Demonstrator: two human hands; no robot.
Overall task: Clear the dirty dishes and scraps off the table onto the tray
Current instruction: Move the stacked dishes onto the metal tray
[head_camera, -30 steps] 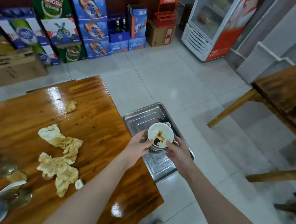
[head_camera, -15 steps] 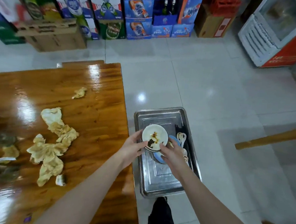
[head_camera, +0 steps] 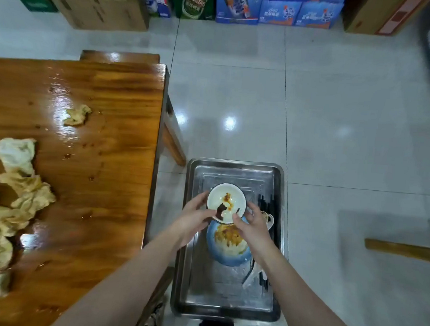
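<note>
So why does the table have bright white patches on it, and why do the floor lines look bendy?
Head view: the glossy table has white glare patches from lights reflecting, and the floor tiles show small bright spots. Head view: the wide-angle lens bends the tile lines near the edges. The white bowl mid-frame looks sharp; the beer boxes at the top look softer.

A white bowl (head_camera: pixel 226 203) smeared with dark and orange sauce sits upright, gripped between the left hand (head_camera: pixel 196 217) and right hand (head_camera: pixel 251 225), over the far edge of a greasy blue plate (head_camera: pixel 228 247) in the steel tray (head_camera: pixel 224 303), while crumpled stained napkins (head_camera: pixel 15 199) lie on the glossy table (head_camera: pixel 102 155).
</note>
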